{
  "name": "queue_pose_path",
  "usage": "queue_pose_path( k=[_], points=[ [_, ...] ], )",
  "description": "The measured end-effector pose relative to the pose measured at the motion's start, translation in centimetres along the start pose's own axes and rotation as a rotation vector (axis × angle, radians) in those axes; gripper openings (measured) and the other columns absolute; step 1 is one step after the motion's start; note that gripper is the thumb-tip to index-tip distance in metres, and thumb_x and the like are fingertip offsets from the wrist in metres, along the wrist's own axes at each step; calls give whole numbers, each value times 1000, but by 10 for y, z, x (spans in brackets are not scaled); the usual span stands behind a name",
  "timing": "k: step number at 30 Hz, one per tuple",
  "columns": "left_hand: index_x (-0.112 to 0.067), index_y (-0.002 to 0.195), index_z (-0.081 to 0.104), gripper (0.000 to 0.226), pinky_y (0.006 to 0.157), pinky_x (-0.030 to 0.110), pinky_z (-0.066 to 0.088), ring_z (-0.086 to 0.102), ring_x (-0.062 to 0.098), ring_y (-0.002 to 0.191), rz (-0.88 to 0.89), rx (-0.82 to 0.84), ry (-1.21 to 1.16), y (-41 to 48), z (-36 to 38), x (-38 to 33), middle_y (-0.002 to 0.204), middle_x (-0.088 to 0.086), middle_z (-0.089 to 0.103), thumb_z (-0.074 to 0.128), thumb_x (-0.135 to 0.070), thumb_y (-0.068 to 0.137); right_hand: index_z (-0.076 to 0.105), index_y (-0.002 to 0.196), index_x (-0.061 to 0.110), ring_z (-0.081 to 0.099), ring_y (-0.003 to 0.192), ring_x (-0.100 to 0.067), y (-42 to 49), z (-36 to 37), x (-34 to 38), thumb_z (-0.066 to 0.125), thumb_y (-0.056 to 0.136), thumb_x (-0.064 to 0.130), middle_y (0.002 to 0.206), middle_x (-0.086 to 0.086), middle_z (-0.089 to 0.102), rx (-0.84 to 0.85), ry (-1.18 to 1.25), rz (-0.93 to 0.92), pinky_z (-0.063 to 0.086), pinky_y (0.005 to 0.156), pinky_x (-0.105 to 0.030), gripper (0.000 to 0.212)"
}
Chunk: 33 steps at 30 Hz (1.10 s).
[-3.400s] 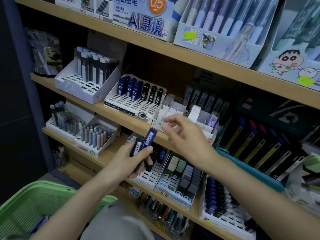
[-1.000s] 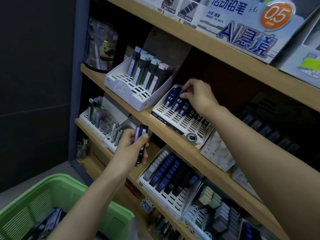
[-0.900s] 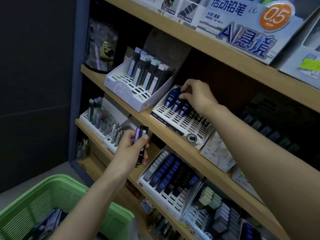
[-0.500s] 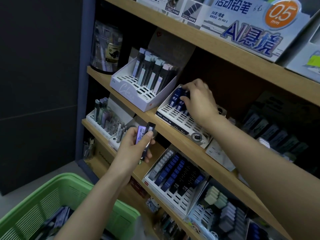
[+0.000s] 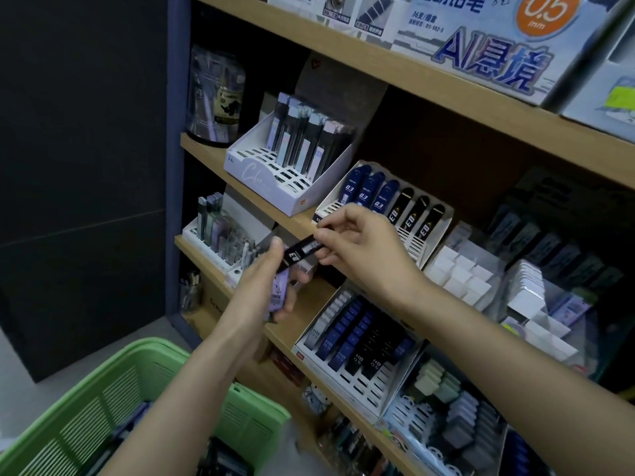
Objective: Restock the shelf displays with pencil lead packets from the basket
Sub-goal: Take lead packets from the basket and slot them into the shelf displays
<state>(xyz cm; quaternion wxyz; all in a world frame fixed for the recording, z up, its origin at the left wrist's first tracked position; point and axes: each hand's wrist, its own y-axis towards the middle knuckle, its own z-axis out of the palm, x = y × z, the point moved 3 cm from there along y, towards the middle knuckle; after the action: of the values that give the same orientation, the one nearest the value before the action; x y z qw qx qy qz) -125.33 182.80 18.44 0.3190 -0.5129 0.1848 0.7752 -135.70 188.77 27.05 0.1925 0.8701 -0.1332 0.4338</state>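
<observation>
Black lead packet (image 5: 301, 251) pinched by right hand (image 5: 364, 250), left hand (image 5: 259, 286) gripping purple packet (image 5: 279, 293) beneath it

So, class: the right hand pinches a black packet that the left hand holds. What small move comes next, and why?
Probably the right hand draws the slim black lead packet free of the left hand and lifts it toward the white slotted display tray, since matching black packets stand there with empty slots in front.

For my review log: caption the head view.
Right hand pinches black lead packet held in left hand, before shelf display.
</observation>
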Motion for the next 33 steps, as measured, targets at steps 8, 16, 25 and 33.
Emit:
queue_pose_path(
  k=[8,16,25,33],
  points=[
    [-12,76,57,27,38,14,30,34,7,35,7,-118,-89,-3,-10,-2,48,-1,47,51,-31,95,62,91,16,57,100,-3,-37,13,-18,67,85,7,103,12,55,5,-241,-162,52,88,-21,12],
    [-14,86,64,9,37,16,27,32,6,39,130,-97,96,-6,-10,-4,47,-2,40,59,-18,92,47,111,24,53,81,16,-48,19,-22,65,89,23,95,13,57,44,-158,9,42,70,-3,28],
    [-14,98,49,10,37,18,26,34,6,38,102,-54,130,-6,2,1,65,0,57,42,-19,100,49,105,31,63,78,-4,-32,-20,-9,69,85,17,92,10,60,10,-330,15,56,73,-25,31],
    [-14,89,46,16,46,28,37,45,15,49,65,-105,166,1,5,5,69,3,58,36,-11,102,54,108,10,61,77,-12,19,-108,-25,61,92,18,89,1,61,-485,-424,84,50,67,-22,19]
  ],
)
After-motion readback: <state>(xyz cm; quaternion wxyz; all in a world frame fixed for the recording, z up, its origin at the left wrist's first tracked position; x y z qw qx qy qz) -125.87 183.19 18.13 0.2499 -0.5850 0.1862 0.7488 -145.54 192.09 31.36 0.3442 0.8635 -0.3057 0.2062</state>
